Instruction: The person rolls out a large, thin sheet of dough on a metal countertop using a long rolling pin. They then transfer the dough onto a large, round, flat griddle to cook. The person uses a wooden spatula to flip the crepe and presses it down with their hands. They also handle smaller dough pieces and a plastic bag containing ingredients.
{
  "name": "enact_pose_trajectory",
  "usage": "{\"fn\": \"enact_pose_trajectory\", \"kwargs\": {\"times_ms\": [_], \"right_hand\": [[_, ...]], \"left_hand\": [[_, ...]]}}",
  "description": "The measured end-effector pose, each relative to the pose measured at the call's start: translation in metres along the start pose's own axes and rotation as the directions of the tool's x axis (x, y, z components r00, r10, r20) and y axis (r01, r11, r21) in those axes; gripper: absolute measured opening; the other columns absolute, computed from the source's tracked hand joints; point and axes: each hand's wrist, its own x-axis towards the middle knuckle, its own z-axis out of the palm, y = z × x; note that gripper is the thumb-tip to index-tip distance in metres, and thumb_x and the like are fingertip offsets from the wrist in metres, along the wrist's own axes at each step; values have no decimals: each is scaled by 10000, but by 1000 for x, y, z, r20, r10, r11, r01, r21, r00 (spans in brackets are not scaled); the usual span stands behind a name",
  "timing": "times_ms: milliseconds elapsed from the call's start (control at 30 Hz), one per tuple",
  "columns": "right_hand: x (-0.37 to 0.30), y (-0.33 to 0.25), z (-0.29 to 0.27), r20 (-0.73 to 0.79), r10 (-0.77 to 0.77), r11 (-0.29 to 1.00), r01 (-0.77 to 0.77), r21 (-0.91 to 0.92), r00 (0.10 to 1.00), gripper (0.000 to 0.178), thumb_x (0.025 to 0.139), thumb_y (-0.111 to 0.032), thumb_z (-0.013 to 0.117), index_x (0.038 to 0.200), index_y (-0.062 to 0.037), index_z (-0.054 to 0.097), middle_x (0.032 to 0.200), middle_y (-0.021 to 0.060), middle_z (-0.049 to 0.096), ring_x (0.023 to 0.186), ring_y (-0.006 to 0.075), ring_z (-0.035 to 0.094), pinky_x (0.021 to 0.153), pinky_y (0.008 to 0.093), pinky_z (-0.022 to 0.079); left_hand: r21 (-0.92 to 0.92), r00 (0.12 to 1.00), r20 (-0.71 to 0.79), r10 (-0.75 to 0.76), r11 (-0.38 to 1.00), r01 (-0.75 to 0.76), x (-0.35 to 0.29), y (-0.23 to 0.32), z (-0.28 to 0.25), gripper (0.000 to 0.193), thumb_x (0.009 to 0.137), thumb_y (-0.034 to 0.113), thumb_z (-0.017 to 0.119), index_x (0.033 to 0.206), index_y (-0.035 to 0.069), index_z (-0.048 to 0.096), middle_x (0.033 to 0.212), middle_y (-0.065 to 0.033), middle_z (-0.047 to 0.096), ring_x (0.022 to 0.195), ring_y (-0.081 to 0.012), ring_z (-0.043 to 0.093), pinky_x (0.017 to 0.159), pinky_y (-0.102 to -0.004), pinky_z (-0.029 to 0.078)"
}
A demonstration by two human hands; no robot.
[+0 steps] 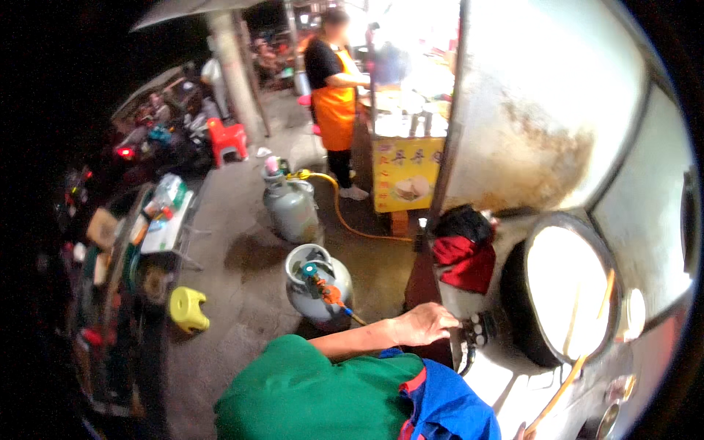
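Observation:
My left hand (425,324) reaches across to the right, its fingers pinched at a dark knob-like fitting (478,330) beside the stove. Only a bit of my right hand (521,431) shows at the lower edge, against a long wooden stick (561,392). This stick slants up to the rim of a large black pot (519,308). Glare whitens the inside of the pot, where another length of pale stick (606,293) shows. My green sleeve (315,389) and a blue apron with red trim (447,400) fill the lower middle.
Two grey gas cylinders (341,282) (290,209) stand on the floor, with a yellow hose (337,202). A red cloth (466,260) lies near the pot. A person in an orange apron (336,110) stands by a lit stall. A yellow stool (188,309) and red stool (227,139) are at left.

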Motion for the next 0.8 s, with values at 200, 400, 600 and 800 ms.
{"fn": "enact_pose_trajectory", "kwargs": {"times_ms": [200,400,600,800], "right_hand": [[-24,-86,-30,-22,82,995,-81,55,996,389,860,-261,787,1139,-1,708,837,100,703,740,178,621,707,357,492],[-42,-113,-48,-103,23,998,-17,64,994,416,833,-247,799,1192,-48,730,831,130,737,736,188,684,701,363,537],[-52,-98,-39,-123,70,978,-43,205,990,408,832,-134,822,1213,-18,734,826,50,735,737,85,641,676,273,526],[-65,-93,-53,-97,119,976,-98,196,988,395,825,-176,812,1197,-71,733,815,108,741,717,154,687,704,309,536]], "left_hand": [[86,952,-155,263,964,-253,58,62,-69,328,813,113,771,1118,25,686,1064,-140,723,982,-306,686,928,-440,524],[287,785,-252,566,819,-498,107,158,-136,347,923,199,757,1198,0,688,1088,-95,705,983,-256,654,1015,-513,526],[565,422,-216,880,466,-681,121,203,-164,442,911,188,747,1313,175,564,1133,-60,633,1010,-219,596,1024,-502,515],[671,292,-227,929,367,-644,118,209,-158,557,914,148,706,1381,194,405,1154,-58,584,1015,-203,594,1056,-509,500]]}}
